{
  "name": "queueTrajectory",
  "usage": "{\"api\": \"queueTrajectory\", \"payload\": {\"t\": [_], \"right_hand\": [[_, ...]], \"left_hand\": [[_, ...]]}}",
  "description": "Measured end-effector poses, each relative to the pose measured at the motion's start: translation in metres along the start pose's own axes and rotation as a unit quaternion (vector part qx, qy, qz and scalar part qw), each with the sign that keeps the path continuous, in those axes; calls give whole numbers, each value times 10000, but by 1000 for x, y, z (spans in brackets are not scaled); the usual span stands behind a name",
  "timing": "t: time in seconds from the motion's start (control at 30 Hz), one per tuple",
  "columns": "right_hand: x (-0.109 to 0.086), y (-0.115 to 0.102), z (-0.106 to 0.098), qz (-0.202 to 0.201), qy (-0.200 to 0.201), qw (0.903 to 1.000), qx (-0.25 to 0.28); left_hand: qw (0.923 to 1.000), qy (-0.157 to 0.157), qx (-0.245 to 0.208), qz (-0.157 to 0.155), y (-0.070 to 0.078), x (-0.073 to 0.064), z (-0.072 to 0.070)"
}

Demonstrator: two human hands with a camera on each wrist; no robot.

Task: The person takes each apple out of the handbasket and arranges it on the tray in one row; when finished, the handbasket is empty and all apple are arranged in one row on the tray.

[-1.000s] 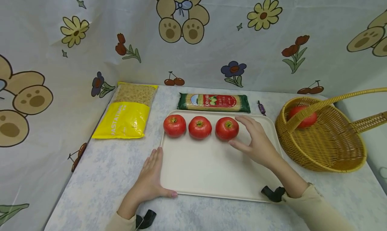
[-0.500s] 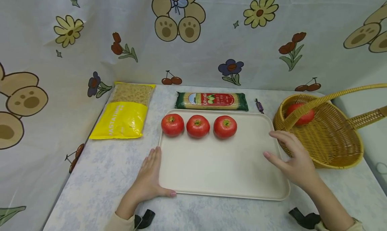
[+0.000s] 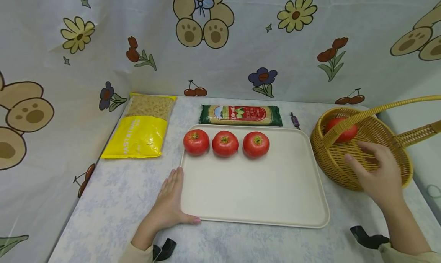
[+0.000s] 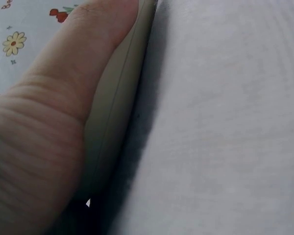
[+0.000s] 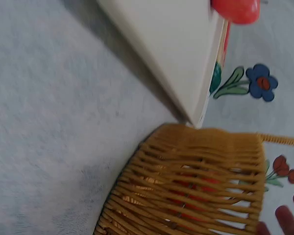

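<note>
My left hand (image 3: 167, 203) rests against the left side of a cream tray (image 3: 255, 190), fingers straight along the edge and thumb at the front corner. The left wrist view shows the thumb (image 4: 83, 54) touching the tray's side. Three red tomatoes, left (image 3: 196, 142), middle (image 3: 225, 144) and right (image 3: 256, 144), stand in a row along the tray's back. My right hand (image 3: 380, 178) is over the wicker basket (image 3: 341, 175), thumb and fingers apart, holding nothing. One tomato (image 3: 346, 133) lies in the basket, seen through the weave in the right wrist view.
A yellow pasta bag (image 3: 141, 134) lies at the back left. A spaghetti pack (image 3: 241, 115) lies behind the tray, beside a small purple wrapped item (image 3: 295, 121). The basket's handle (image 3: 375, 111) arches to the right. A printed cloth (image 3: 220, 67) hangs behind the table.
My right hand has moved away from the right tomato on the tray, rightward past the tray's edge to above the basket. The left hand stays at the tray.
</note>
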State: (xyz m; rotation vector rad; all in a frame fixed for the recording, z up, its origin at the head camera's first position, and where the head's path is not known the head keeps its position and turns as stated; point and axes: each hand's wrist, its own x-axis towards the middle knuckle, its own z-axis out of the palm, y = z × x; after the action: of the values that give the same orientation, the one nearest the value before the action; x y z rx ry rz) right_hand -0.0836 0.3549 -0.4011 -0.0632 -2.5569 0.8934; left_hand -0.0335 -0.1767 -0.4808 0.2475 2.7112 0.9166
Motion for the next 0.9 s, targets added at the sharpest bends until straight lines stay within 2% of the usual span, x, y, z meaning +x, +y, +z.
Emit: {"api": "queueTrajectory", "payload": {"t": [0.2, 0.43, 0.7, 0.9], "right_hand": [[25, 24, 6, 558, -383, 9974, -263], [49, 30, 19, 1143, -916, 9888, -281], [68, 33, 32, 1279, -1117, 9854, -155], [80, 39, 40, 1435, -1148, 9821, -422]], "left_hand": [[10000, 14, 11, 10, -1, -1, 1], [10000, -11, 29, 1, -2, 0, 1], [10000, -14, 11, -8, -1, 0, 0], [10000, -23, 17, -11, -2, 0, 0]]}}
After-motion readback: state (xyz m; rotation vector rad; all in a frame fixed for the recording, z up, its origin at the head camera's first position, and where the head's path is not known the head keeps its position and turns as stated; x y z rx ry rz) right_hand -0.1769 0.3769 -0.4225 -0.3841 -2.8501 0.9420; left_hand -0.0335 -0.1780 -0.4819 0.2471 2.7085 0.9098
